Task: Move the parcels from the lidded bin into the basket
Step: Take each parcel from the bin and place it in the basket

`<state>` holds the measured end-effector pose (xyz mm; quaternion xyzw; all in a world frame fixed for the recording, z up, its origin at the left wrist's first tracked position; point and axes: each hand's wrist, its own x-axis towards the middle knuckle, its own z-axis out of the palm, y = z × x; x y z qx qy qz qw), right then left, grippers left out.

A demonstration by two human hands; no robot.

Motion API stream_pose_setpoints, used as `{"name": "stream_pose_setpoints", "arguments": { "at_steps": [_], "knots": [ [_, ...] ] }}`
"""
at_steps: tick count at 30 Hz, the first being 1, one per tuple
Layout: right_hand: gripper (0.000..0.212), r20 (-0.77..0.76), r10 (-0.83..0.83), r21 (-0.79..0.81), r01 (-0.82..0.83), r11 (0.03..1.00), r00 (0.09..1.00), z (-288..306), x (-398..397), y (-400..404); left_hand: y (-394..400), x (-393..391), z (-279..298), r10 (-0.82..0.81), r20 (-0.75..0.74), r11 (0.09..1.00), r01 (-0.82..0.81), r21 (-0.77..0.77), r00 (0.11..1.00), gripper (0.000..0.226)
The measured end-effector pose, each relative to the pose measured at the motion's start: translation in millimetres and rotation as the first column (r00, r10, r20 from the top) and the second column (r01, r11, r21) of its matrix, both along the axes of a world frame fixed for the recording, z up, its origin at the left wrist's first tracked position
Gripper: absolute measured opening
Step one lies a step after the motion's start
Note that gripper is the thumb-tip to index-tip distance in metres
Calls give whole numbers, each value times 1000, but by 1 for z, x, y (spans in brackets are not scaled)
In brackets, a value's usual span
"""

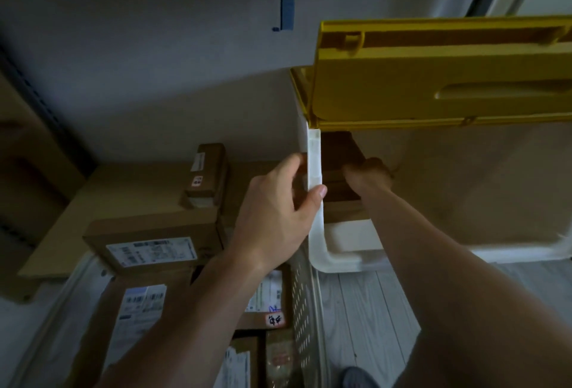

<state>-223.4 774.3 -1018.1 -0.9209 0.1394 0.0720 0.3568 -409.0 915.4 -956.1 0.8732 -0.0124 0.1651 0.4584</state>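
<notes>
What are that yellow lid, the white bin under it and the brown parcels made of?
The yellow lid looks like moulded plastic, smooth with a slight sheen. The white bin seems plastic too, with a thick matte rim. The parcels look like brown cardboard, dull, with printed labels.

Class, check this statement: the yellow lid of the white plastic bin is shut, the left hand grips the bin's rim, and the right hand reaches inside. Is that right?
Not quite. The head view shows the yellow lid raised open, not shut. The rest holds: the left hand grips the white plastic bin's rim and the right hand reaches inside.
</notes>
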Motion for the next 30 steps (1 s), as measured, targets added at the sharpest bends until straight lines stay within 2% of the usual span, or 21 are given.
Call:
{"name": "stream_pose_setpoints", "arguments": {
  "at_steps": [2,3,9,14,16,18,20,22,25,27,30],
  "knots": [
    [75,42,-108,34,107,994,993,1,2,2,0,-1,0,-11,-10,1000,11,-14,1000,34],
    [70,57,-143,52,141,989,988,2,3,2,0,-1,1,-16,-19,1000,15,-22,1000,35],
    [32,118,-191,188,167,968,974,8,-1,1,-3,-2,3,-13,-1,1000,13,-3,1000,36],
    [29,150,-237,279,189,942,960,17,-5,-9,-5,-7,4,-25,-22,997,27,69,999,45],
    [17,95,-281,414,219,883,955,21,-8,-11,-6,-11,5,-44,-44,996,48,82,998,46],
    [22,17,-313,552,252,795,950,27,-11,-15,-6,-14,5,-62,-51,996,65,57,997,47],
    [7,-24,-306,623,253,740,952,34,-15,-21,-4,-16,4,-57,-33,998,57,7,998,48],
    [17,-67,-304,704,261,660,950,43,-22,-31,-3,-17,4,-45,-24,998,44,-38,999,47],
    [6,-57,-329,763,254,594,943,58,-35,-53,-1,-21,10,-46,-18,997,44,-64,999,42],
    [24,-23,-365,785,243,570,931,70,-50,-71,0,-26,17,-37,0,996,37,-79,999,46],
    [34,0,-385,796,234,559,923,87,-74,-99,2,-31,24,-20,31,993,23,-116,999,49]
  ]
}}
